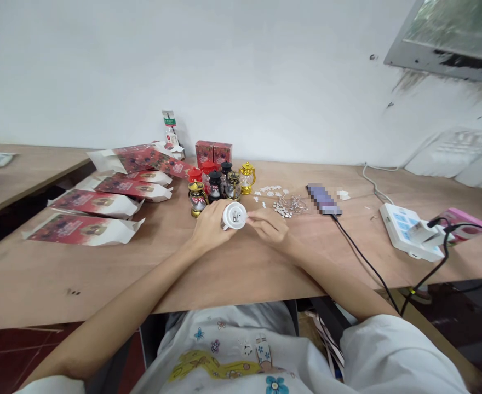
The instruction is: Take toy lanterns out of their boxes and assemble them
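My left hand (211,225) is closed around a small white lantern (233,215), held on its side with its round base turned toward me. My right hand (270,226) pinches at that base from the right; whatever its fingertips hold is too small to name. Just beyond the hands stand several small toy lanterns (218,184) in red, black and gold. To their right lie scattered small white pieces (270,192) and a pile of small silver round parts (284,208).
Several flat red-and-white cartons (97,202) lie at the left, two red boxes (213,152) stand at the back. A phone (323,199) with a black cable lies right of centre. A white power strip (409,235) with plugs sits at the right on the wooden table (101,273).
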Motion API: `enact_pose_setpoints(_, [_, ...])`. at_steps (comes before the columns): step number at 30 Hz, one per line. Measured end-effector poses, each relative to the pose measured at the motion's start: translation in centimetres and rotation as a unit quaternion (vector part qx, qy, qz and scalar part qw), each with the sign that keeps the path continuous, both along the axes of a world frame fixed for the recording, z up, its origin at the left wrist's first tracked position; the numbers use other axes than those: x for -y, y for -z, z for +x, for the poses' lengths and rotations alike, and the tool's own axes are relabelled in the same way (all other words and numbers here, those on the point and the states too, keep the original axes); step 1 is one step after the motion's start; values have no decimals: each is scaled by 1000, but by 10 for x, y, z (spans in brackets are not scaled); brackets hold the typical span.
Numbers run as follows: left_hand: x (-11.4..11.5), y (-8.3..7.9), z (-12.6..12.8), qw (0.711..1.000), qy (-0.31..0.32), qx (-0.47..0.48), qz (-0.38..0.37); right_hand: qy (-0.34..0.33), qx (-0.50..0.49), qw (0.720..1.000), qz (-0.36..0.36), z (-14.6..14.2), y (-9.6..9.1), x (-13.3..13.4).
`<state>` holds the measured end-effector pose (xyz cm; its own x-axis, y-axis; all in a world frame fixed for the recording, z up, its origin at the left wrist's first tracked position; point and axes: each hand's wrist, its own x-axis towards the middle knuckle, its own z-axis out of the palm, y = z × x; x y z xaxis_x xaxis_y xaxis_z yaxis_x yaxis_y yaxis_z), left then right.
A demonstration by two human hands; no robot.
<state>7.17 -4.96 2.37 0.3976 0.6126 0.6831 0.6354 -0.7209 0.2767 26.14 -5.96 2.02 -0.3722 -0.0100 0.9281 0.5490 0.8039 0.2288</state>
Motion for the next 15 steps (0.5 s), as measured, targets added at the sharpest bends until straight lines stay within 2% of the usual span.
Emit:
enact_pose_setpoints(4, [-1, 0, -1, 1000, 3, 1, 3, -31, 19, 999, 35, 1, 3, -6])
enact_pose_setpoints(7, [-1, 0, 0, 1000, 3, 2, 1, -49, 8, 999, 3, 1, 2, -5])
enact_pose_setpoints(11, [-1, 1, 0, 1000, 3, -1, -3, -58, -49, 987, -143, -1, -7, 5])
enact_pose_setpoints(15, [-1, 2, 0, 1000, 22, -12, -12, -107, -64, 946, -300, -4, -15, 9])
